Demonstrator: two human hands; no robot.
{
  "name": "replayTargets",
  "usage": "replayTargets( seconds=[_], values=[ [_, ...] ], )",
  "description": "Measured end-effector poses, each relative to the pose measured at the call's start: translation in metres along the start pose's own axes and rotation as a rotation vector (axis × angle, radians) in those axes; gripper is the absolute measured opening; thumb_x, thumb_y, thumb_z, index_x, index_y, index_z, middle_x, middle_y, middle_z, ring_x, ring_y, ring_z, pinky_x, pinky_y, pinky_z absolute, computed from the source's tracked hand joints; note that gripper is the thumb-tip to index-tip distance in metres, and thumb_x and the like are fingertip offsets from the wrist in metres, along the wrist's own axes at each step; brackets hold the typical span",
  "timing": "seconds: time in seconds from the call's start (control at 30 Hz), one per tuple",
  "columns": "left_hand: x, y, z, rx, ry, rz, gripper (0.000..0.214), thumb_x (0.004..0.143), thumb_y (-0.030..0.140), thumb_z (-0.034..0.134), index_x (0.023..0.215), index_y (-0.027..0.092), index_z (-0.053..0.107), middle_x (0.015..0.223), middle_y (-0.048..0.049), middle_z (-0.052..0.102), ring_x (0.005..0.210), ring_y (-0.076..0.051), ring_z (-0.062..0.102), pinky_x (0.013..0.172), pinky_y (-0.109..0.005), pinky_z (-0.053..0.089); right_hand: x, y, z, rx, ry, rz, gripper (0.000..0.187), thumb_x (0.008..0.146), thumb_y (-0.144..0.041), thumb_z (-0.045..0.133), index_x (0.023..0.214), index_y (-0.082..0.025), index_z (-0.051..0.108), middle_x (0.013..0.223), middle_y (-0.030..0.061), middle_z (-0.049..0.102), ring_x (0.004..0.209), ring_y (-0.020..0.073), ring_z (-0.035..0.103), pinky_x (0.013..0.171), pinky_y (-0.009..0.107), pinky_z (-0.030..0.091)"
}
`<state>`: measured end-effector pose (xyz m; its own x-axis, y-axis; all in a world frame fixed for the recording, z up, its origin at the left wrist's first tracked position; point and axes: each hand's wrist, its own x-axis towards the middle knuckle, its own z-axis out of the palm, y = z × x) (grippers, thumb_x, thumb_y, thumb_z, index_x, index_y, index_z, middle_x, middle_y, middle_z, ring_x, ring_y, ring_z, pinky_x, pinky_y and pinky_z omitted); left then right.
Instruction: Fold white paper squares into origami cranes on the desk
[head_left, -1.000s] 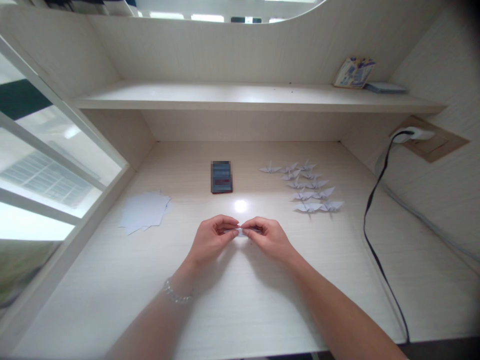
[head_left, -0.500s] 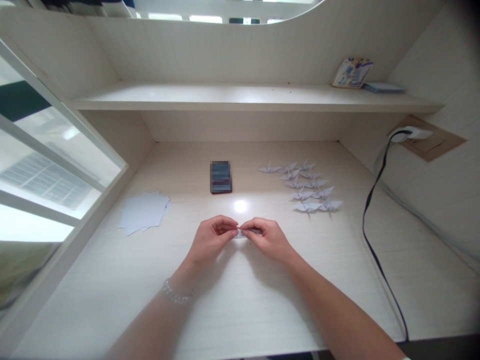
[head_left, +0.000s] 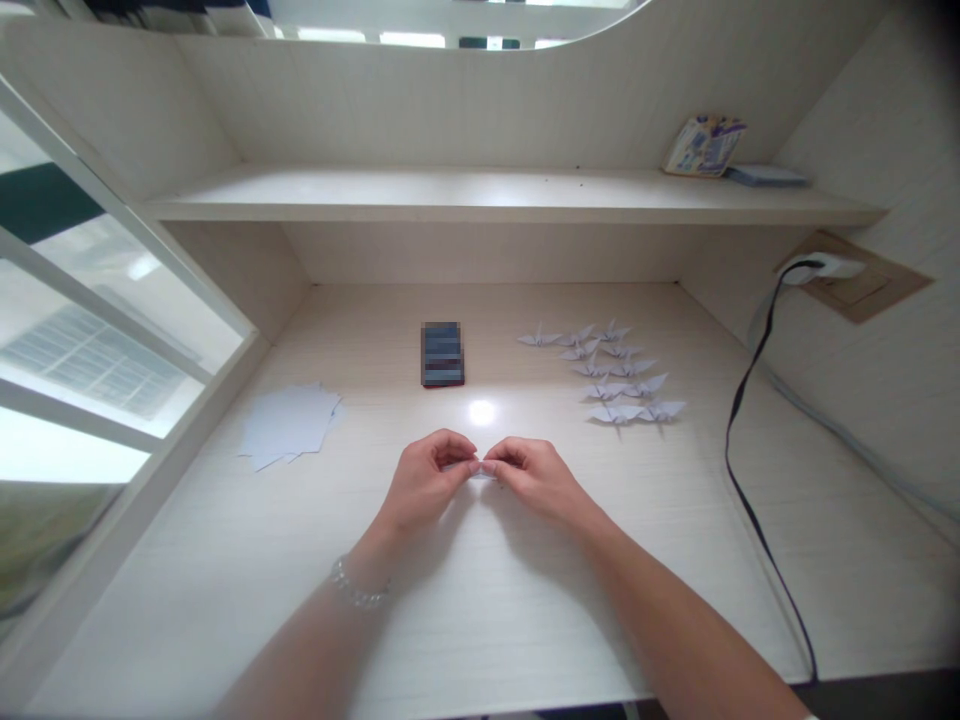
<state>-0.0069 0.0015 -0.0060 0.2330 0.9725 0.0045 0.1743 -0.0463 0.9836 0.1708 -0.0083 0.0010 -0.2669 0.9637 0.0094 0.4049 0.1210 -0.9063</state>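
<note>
Between my two hands, low over the middle of the desk, is a small piece of white folded paper [head_left: 482, 474], mostly hidden by the fingers. My left hand [head_left: 429, 474] pinches its left side between thumb and fingers. On its right side, my right hand [head_left: 536, 475] pinches it the same way, the thumbs close together. Several white paper cranes [head_left: 615, 412] stand in rows beyond my right hand. A loose stack of white paper sheets [head_left: 289, 424] lies to the left. A dark, blurred-out phone-like rectangle [head_left: 442, 354] lies farther back.
A black cable [head_left: 739, 400] runs from a wall socket [head_left: 862, 283] down the desk's right side, beside a grey cable [head_left: 832, 430]. Above the back of the desk, a shelf [head_left: 420, 190] holds a colourful packet [head_left: 705, 146] and a flat item [head_left: 766, 176]. A window stands at left.
Both hands stay nearly in place, with the fingertips shifting slightly on the folded paper. The cranes, sheets and dark rectangle have not moved.
</note>
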Motion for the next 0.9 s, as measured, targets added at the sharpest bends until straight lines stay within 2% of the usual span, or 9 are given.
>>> replayTargets(
  seconds=[0.17,0.33,0.43,0.67,0.8,0.9],
  values=[
    [0.0013,-0.0017,-0.0012,-0.033,-0.001,-0.035,0.013,0.070,0.022,0.068,0.079,0.015,0.062,0.078,-0.0045,0.067,0.073,-0.015,0.063,0.069,-0.026,0.050,0.0028,0.0046,-0.0065,0.036,-0.106,0.003,0.020,0.086,-0.025,0.048,0.083,-0.018,0.066,0.078,0.0024,0.067,0.070,0.0143,0.059,0.063,0.024,0.043],
    [0.0013,-0.0035,-0.0024,-0.038,0.031,-0.049,0.014,0.069,0.023,0.069,0.079,0.015,0.062,0.078,-0.0049,0.067,0.073,-0.015,0.063,0.069,-0.026,0.050,0.0027,0.0031,-0.0106,0.009,-0.003,-0.018,0.019,0.086,-0.027,0.049,0.088,-0.018,0.065,0.087,0.0039,0.068,0.080,0.0155,0.060,0.070,0.025,0.043],
    [0.0012,-0.0037,-0.0024,-0.027,0.023,-0.045,0.015,0.069,0.025,0.069,0.079,0.015,0.062,0.078,-0.0050,0.067,0.073,-0.016,0.062,0.069,-0.027,0.050,0.0000,0.0004,-0.0087,-0.071,-0.013,-0.052,0.015,0.083,-0.026,0.053,0.089,-0.018,0.065,0.084,0.0035,0.068,0.076,0.0151,0.060,0.067,0.025,0.042],
    [0.0021,-0.0038,-0.0026,-0.031,0.012,-0.039,0.016,0.069,0.025,0.069,0.080,0.015,0.062,0.078,-0.0046,0.066,0.073,-0.015,0.062,0.069,-0.026,0.050,0.0000,0.0011,-0.0020,-0.230,-0.012,-0.123,0.018,0.086,-0.019,0.047,0.076,-0.017,0.062,0.073,0.0015,0.063,0.066,0.0123,0.054,0.062,0.023,0.038],
    [0.0022,-0.0045,-0.0028,-0.029,0.015,-0.044,0.016,0.069,0.024,0.069,0.080,0.015,0.061,0.078,-0.0044,0.066,0.073,-0.015,0.062,0.069,-0.026,0.050,-0.0002,-0.0002,-0.0035,-0.213,-0.023,-0.107,0.018,0.086,-0.020,0.047,0.077,-0.018,0.063,0.072,0.0014,0.064,0.066,0.0124,0.055,0.061,0.023,0.038],
    [0.0023,-0.0050,-0.0030,-0.031,0.034,-0.042,0.016,0.069,0.024,0.068,0.080,0.015,0.061,0.078,-0.0046,0.066,0.073,-0.015,0.062,0.069,-0.026,0.049,-0.0013,-0.0006,-0.0047,-0.143,-0.040,-0.072,0.017,0.084,-0.021,0.049,0.085,-0.019,0.065,0.077,0.0019,0.067,0.068,0.0131,0.058,0.062,0.023,0.041]
  ],
)
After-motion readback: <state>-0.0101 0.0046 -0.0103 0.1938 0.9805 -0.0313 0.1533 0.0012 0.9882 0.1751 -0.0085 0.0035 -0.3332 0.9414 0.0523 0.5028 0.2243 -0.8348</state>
